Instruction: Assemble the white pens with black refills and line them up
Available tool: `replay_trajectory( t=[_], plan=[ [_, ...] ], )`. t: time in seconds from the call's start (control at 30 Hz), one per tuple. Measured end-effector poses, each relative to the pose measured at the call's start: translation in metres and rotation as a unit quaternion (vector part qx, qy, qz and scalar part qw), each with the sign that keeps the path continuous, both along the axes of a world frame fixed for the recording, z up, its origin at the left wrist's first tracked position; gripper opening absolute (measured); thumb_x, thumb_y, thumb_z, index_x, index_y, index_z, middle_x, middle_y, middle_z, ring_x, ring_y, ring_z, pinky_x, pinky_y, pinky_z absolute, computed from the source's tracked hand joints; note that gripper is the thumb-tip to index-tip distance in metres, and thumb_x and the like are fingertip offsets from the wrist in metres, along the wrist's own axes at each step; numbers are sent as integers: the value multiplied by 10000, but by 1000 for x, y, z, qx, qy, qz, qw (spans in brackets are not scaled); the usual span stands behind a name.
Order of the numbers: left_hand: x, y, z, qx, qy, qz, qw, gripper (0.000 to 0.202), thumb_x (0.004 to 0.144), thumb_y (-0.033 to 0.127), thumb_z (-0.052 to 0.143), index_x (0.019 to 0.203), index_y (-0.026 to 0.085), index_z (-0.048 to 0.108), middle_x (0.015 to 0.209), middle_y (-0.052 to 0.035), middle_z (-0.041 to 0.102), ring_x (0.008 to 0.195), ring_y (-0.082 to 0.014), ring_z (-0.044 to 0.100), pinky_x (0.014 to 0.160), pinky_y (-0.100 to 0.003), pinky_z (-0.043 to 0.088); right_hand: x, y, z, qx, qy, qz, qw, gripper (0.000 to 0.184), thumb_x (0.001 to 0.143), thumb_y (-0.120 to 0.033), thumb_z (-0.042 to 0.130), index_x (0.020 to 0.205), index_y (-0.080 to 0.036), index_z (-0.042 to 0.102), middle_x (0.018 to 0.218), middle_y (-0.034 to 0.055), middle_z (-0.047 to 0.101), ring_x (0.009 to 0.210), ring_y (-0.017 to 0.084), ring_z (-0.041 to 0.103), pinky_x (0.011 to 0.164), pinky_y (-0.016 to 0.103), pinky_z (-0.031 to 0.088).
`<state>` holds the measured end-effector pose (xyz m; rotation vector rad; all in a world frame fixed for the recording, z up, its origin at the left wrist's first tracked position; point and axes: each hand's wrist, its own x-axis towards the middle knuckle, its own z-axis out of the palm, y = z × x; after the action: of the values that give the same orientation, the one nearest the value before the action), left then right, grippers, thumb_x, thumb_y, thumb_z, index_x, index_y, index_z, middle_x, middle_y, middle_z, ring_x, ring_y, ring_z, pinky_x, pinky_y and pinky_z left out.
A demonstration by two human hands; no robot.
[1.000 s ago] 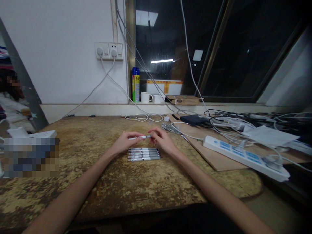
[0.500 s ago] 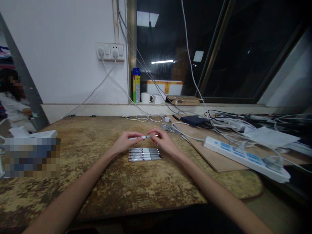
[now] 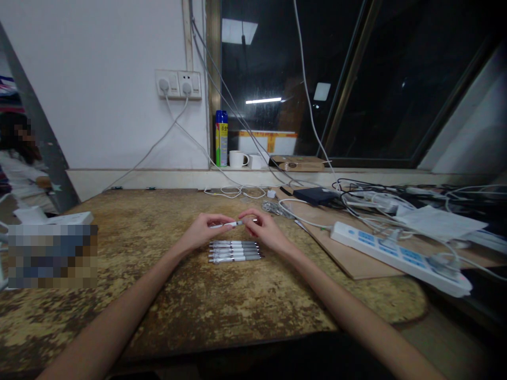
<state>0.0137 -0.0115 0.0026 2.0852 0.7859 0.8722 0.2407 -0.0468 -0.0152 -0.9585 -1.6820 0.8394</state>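
presently, the slim white-and-grey pen [image 3: 237, 224] is located between both hands, above the middle of the mottled brown-and-yellow wooden table [image 3: 237, 306] as seen from the head. its long axis runs left to right, roughly parallel to the table's far edge. the left hand [image 3: 203, 231] pinches the white barrel between thumb and fingers, with a narrow gap. the right hand [image 3: 264, 228] has its thumb and fingertips closed at the opposite, grey end; the exact finger contact there is partly hidden. neither hand is clearly nearer: the pen spans the space between them, and each hand occupies one end. governing relation: any turn or pull at the joint between white and grey sections acts along this left-right axis, in line with both sets of fingertips. the flat row of matching white-and-grey pens [image 3: 234, 252] lies on the person's side of the held pen, axes parallel to it, grey ends to the right. clearance height between held pen and tabletop cannot be determined.
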Motion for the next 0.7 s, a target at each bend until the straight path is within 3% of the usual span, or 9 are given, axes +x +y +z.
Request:
replay_trajectory(
  t=[0.13, 0.3, 0.5, 0.7],
  plan=[
    [0, 0, 0, 9, 6, -10, 1000, 332, 887, 421, 707, 1124, 208, 798, 1151, -80, 791, 1066, -255, 712, 997, -358, 505, 0, -2, 1, -35, 5, 7, 999, 282, 955, -468, 542, 1016, -211, 642, 545, -59, 484, 488, 144, 446, 504, 269, 311],
    [0, 0, -1, 4, -1, -2, 1000, 327, 893, 434, 706, 1106, 207, 804, 1129, -79, 797, 1053, -260, 716, 988, -364, 511, 1, -1, 1, 47, -5, -11, 999, 205, 887, -328, 632, 1043, -199, 664, 757, -26, 580, 682, 143, 522, 646, 265, 394],
    [0, 0, -1, 12, 15, -7, 1000, 325, 881, 432, 713, 1110, 221, 806, 1144, -73, 795, 1067, -260, 713, 1007, -364, 500, -1, -3, 2, -6, 13, 25, 1000, 254, 940, -423, 561, 1044, -201, 626, 584, -62, 488, 540, 142, 448, 551, 265, 336],
    [0, 0, -1, 10, 6, 1, 1000, 322, 890, 446, 696, 1091, 221, 809, 1121, -76, 798, 1043, -259, 714, 980, -361, 509, 0, -6, 6, 32, -26, -22, 999, 216, 882, -316, 609, 1058, -205, 667, 737, -25, 567, 644, 148, 512, 607, 269, 382]
  ],
)
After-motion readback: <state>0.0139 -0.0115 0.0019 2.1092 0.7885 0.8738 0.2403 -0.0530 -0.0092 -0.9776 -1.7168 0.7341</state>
